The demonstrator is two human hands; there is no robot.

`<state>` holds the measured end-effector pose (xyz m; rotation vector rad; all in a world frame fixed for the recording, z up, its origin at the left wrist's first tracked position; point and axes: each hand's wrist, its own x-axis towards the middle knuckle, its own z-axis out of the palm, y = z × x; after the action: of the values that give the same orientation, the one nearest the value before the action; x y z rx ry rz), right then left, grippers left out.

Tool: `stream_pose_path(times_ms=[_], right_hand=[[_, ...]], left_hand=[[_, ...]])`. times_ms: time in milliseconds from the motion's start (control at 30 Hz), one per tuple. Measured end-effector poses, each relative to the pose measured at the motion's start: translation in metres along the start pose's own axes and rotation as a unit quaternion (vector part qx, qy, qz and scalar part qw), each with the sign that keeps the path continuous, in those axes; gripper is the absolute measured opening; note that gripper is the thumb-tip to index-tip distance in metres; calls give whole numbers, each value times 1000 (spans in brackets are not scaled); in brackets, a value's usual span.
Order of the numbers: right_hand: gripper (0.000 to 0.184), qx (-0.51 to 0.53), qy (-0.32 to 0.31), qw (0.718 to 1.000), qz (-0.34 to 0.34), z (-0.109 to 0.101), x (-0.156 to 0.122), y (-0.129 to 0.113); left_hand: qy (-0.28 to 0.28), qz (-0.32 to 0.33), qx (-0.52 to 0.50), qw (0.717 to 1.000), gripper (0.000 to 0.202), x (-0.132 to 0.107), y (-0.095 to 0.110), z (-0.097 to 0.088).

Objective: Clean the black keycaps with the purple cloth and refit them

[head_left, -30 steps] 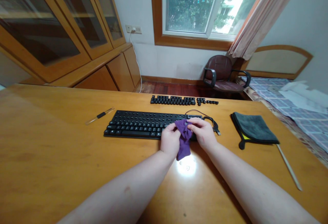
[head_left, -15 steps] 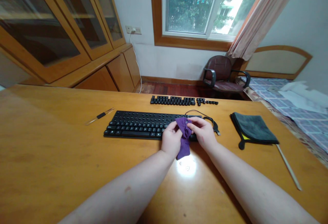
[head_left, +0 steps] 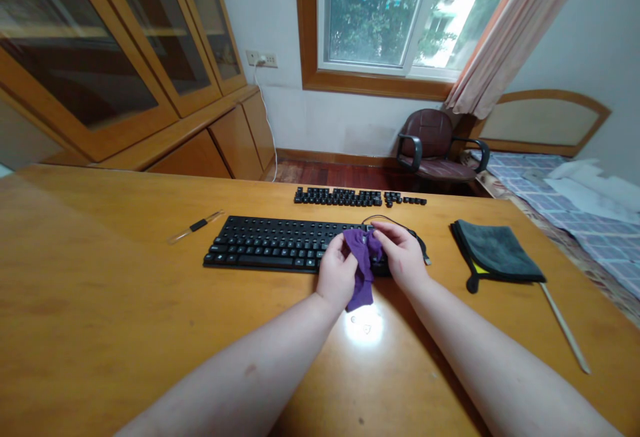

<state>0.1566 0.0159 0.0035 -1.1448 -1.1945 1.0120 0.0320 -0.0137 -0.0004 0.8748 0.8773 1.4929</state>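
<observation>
Now, left hand (head_left: pixel 336 276): we pinch one side of the purple cloth (head_left: pixel 360 294) between thumb and fingers.
Right hand (head_left: pixel 406 260): we grip the other side, just beside the left hand, the two not touching.
Purple cloth: bunched between our hands, its end hanging toward us; whether it wraps something small, we cannot tell.
Keyboard (head_left: pixel 265 244): behind our hands and stretching left of them.
Loose keycaps (head_left: pixel 337 198): lined up beyond our hands.
Grey cloth (head_left: pixel 500 250): folded, well right of our right hand.
</observation>
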Motion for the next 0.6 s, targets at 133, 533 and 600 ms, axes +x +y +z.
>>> stream_pose_path(times_ms=[133, 533, 600], right_hand=[[27, 50, 21, 998, -16, -1, -4, 0], [24, 20, -39, 998, 35, 4, -2, -2], [21, 8, -52, 998, 27, 3, -2, -3]], left_hand=[[0, 4, 10, 1000, 26, 1, -3, 0], [-4, 42, 137, 990, 21, 2, -6, -10], [4, 43, 148, 988, 21, 2, -6, -11]])
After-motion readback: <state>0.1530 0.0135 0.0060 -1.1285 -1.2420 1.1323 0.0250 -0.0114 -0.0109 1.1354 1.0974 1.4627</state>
